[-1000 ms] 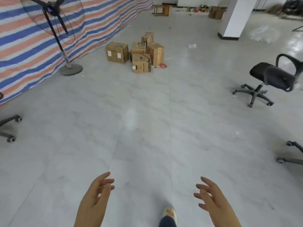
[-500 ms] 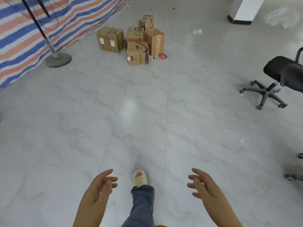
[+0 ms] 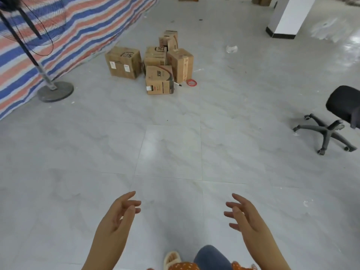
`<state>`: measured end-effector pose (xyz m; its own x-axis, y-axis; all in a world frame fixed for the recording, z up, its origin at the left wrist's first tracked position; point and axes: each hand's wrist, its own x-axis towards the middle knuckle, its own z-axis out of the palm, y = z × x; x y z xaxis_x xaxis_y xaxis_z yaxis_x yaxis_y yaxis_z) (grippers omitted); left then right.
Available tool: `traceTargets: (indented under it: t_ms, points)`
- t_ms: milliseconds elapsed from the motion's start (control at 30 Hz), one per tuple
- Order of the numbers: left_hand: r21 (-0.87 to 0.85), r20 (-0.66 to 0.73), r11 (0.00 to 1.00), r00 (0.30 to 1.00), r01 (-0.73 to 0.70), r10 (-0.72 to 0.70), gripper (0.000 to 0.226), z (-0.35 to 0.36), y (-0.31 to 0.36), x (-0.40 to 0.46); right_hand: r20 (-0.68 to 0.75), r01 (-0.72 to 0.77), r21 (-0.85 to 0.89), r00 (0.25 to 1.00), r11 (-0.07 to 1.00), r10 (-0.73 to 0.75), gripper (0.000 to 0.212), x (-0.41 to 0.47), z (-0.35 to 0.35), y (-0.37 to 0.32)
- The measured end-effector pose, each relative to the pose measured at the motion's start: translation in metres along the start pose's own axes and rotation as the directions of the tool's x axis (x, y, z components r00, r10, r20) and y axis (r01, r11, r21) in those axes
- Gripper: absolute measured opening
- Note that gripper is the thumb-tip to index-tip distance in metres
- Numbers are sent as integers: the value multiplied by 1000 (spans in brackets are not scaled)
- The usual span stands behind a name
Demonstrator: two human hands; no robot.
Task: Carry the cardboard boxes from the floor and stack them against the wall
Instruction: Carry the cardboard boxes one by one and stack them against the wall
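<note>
Several brown cardboard boxes sit in a cluster on the grey tiled floor far ahead. The nearest box [image 3: 159,79] lies in front, a larger box [image 3: 123,62] stands to its left, and a tall box [image 3: 181,64] stands to its right, with more behind. My left hand [image 3: 118,215] and my right hand [image 3: 243,214] hang low in front of me, palms facing each other, fingers relaxed and holding nothing. Both are well short of the boxes.
A striped tarp wall [image 3: 81,24] runs along the left. A standing fan's base [image 3: 55,91] is at left. A black office chair [image 3: 335,119] stands right. A white pillar [image 3: 290,16] rises at back right. A red ring [image 3: 191,82] and a pen lie by the boxes.
I have walked toward the boxes, which now look closer and larger. My hands stay spread and empty. My foot has swung back under me.
</note>
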<state>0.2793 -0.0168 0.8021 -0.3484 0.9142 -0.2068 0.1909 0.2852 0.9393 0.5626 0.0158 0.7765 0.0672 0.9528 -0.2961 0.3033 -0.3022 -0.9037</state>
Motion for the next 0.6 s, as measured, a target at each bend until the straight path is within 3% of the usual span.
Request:
traceTargets:
  t_ms: [300,600]
  points:
    - [21,-129,989,981,147,-143,33,15,23,144,91,-13,-82,996,997,21,25,174,33,-45]
    - [19,-120,999,992,46,-44,34,93,101,344,48,77,-29,996,997,-75,26,397,15,-138]
